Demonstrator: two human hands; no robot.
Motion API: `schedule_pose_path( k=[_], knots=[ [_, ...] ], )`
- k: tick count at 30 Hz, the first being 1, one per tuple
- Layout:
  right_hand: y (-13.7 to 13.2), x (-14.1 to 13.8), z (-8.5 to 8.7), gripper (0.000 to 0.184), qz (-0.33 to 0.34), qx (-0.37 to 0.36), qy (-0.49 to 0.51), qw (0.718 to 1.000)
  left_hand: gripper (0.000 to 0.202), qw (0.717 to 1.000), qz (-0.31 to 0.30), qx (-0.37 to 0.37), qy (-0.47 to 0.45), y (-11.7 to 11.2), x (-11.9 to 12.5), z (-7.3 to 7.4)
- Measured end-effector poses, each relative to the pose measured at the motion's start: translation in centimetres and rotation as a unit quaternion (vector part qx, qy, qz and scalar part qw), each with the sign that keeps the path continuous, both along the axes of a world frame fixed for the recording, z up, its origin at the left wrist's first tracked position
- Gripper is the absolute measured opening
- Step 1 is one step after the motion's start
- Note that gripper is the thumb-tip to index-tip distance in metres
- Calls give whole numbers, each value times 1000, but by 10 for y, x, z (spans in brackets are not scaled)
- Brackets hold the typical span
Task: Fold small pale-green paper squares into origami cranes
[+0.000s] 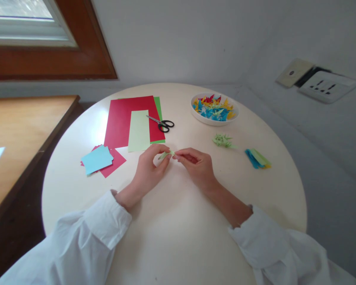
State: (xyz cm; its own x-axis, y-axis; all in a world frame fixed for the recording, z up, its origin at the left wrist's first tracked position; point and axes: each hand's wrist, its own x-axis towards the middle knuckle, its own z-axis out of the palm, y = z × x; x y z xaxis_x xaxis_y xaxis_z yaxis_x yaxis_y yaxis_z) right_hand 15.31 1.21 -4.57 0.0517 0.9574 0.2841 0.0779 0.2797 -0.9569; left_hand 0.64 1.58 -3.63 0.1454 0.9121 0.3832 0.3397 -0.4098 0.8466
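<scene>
Between my two hands is a small folded piece of pale green paper [163,155], held just above the middle of the round white table [172,237]. My left hand [150,168] pinches its left part between thumb and fingers. At its right end, the fingertips of my right hand [197,164] pinch it too. Fingers partly cover the paper, so its full shape is hidden. Beyond my left hand lies a pale green paper strip [139,132], and a pair of scissors with black handles [163,125] rests with its blades on the strip's edge.
Red sheets [120,118] lie over a green sheet [158,107] at the back left. Blue and red paper squares [97,159] are stacked at left. A white dish [215,122] holds folded paper cranes. Light green cranes [222,140] and folded strips [256,159] lie at right.
</scene>
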Motion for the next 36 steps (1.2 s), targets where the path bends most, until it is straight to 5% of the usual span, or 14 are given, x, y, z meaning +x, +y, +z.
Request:
schedule_pose_path(
  k=[5,12,24,36],
  knots=[
    [-1,0,2,7,13,-5,13,1000,4,1000,-17,22,12,0,0,1],
    [-1,-1,2,9,25,-14,35,999,12,995,-53,-71,-35,-1,1,1],
    [-1,-5,5,14,38,-118,95,988,6,995,-28,-77,-49,0,2,1],
    [-1,-6,8,15,27,-145,104,984,7,994,-14,-98,-48,1,2,1]
  ],
)
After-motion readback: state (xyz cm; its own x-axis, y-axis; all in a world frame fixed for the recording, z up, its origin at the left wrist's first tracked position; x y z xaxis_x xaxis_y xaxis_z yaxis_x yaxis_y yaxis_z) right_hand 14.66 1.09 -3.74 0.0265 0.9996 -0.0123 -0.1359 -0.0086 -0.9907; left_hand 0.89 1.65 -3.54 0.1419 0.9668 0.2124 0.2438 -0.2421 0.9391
